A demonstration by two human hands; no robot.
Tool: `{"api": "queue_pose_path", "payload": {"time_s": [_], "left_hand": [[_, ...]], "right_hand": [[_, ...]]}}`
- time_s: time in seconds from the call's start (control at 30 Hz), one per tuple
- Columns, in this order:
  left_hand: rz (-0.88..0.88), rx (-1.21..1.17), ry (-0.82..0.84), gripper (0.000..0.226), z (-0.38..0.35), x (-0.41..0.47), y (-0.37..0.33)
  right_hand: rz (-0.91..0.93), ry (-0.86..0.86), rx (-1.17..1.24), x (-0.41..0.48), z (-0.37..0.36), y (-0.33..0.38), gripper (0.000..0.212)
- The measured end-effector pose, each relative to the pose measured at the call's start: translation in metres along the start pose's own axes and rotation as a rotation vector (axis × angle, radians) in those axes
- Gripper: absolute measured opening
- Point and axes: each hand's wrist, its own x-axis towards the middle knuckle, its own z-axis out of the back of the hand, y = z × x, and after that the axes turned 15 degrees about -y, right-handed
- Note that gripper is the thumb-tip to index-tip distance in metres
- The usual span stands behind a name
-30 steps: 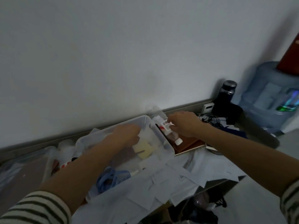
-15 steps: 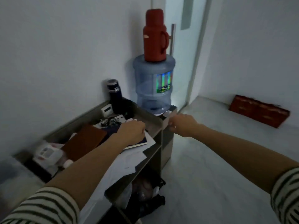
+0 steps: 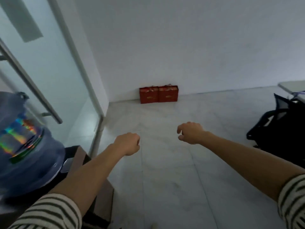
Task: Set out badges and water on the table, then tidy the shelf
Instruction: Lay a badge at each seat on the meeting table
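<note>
Your left hand (image 3: 127, 143) is fisted, your right hand (image 3: 189, 133) loosely curled, both seemingly empty. The table (image 3: 292, 85) barely shows, so progress is unclear.

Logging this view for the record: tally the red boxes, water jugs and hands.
Red boxes: 2
Water jug: 1
Hands, left and right: 2
Total: 5

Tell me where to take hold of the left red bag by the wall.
Probably at its top edge, coming from above: the left red bag stands upright, its back to the wall and one side against the other red bag. Handles are too blurred to tell.
</note>
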Motion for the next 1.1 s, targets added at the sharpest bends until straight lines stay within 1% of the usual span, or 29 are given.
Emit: {"api": "queue_pose_path", "payload": {"time_s": [0.03,0.1,0.23,0.4,0.5,0.6,0.7,0.8,1.0,1.1], "left_hand": [[-0.053,0.009,0.009,0.023,0.001,0.032,-0.01],[-0.113,0.019,0.027,0.022,0.002,0.066,-0.024],[-0.313,0.018,0.058,0.02,-0.001,0.17,-0.082],[-0.513,0.032,0.104,0.019,-0.011,0.254,-0.167],[-0.603,0.029,0.11,0.021,-0.019,0.307,-0.226],[-0.657,0.035,0.12,0.021,-0.023,0.359,-0.277],[-0.678,0.054,0.133,0.025,-0.016,0.416,-0.319],[-0.677,0.03,0.098,0.025,-0.005,0.481,-0.352],[-0.658,0.036,0.127,0.024,-0.007,0.595,-0.392],[-0.68,0.046,0.12,0.025,-0.011,0.67,-0.412]], "right_hand": [[-0.074,0.007,0.003,0.006,0.004,-0.022,0.032],[-0.156,0.012,0.011,0.01,0.006,-0.05,0.032],[-0.417,0.008,0.041,0.005,0.005,-0.132,0.033],[-0.6,0.033,0.016,-0.009,-0.002,-0.216,0.033],[-0.705,0.024,0.008,-0.005,-0.007,-0.275,0.033],[-0.785,0.003,0.021,0.014,-0.009,-0.334,0.031],[-0.83,-0.006,0.056,0.045,-0.002,-0.393,0.028],[-0.832,-0.032,0.046,0.083,0.01,-0.451,0.031],[-0.838,-0.028,0.054,0.166,0.011,-0.543,0.032],[-0.853,-0.019,0.058,0.218,0.004,-0.594,0.034]]}}
